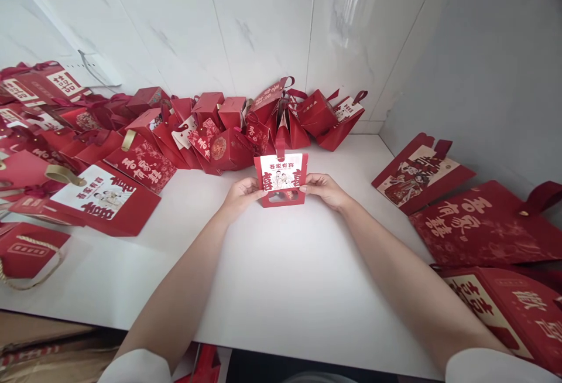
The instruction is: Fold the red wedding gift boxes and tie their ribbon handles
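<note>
A small red gift box stands upright near the middle of the white table, its printed white panel and oval window facing me. A dark red ribbon loop rises from its top edge. My left hand pinches the box's left side between thumb and fingers. On the opposite side, my right hand grips the right edge, the thumb resting on the front. The fingers behind the box are partly hidden.
Many finished red boxes crowd the table's back and left, against the tiled wall. A larger box with the same print lies at left. Flat red boxes lie along the right. Cardboard shows below the table.
</note>
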The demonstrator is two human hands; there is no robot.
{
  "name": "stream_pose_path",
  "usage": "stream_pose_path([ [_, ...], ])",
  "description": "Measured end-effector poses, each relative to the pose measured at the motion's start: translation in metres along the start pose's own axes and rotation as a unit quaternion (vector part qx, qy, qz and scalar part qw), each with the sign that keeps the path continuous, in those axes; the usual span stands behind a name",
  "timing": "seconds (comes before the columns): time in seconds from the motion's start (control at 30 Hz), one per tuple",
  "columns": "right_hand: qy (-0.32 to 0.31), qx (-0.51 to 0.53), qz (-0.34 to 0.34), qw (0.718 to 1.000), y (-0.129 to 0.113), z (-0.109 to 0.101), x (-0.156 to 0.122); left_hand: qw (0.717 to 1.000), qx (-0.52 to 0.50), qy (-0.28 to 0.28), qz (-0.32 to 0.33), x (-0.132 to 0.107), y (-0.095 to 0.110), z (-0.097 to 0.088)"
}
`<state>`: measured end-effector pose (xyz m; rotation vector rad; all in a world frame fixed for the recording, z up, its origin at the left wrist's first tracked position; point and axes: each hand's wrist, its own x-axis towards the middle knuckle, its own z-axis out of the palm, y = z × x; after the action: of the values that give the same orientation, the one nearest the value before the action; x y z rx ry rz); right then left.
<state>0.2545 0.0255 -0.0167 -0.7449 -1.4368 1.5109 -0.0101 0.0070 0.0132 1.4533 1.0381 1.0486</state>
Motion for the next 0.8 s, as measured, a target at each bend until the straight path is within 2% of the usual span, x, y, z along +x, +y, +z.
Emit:
stream_pose_path([
  [0.1,-0.002,-0.014,0.013,1.000,-0.003,-0.001,-0.001,1.000,0.006,-0.015,-0.011,0.001,-0.002,-0.004],
  [0.3,-0.076,-0.046,0.055,0.995,-0.016,-0.002,-0.006,0.997,0.028,-0.048,-0.053,0.000,-0.009,-0.011],
  [0.5,-0.071,-0.030,0.054,0.996,-0.012,-0.005,-0.007,0.997,0.025,-0.056,-0.048,-0.001,-0.010,-0.013],
  [0.57,-0.037,-0.001,0.051,0.998,-0.007,-0.008,-0.005,0.998,0.059,-0.025,-0.018,0.001,-0.012,-0.011],
  [0.67,0.060,0.018,0.024,0.998,0.002,-0.011,0.002,0.979,0.173,0.097,0.047,0.001,-0.016,-0.003],
  [0.73,0.125,-0.001,-0.008,0.992,0.007,-0.011,0.006,0.960,0.219,0.160,0.066,-0.001,-0.015,0.005],
  [0.8,0.157,-0.049,-0.033,0.986,0.010,-0.008,0.008,0.960,0.226,0.153,0.069,-0.007,-0.011,0.016],
])
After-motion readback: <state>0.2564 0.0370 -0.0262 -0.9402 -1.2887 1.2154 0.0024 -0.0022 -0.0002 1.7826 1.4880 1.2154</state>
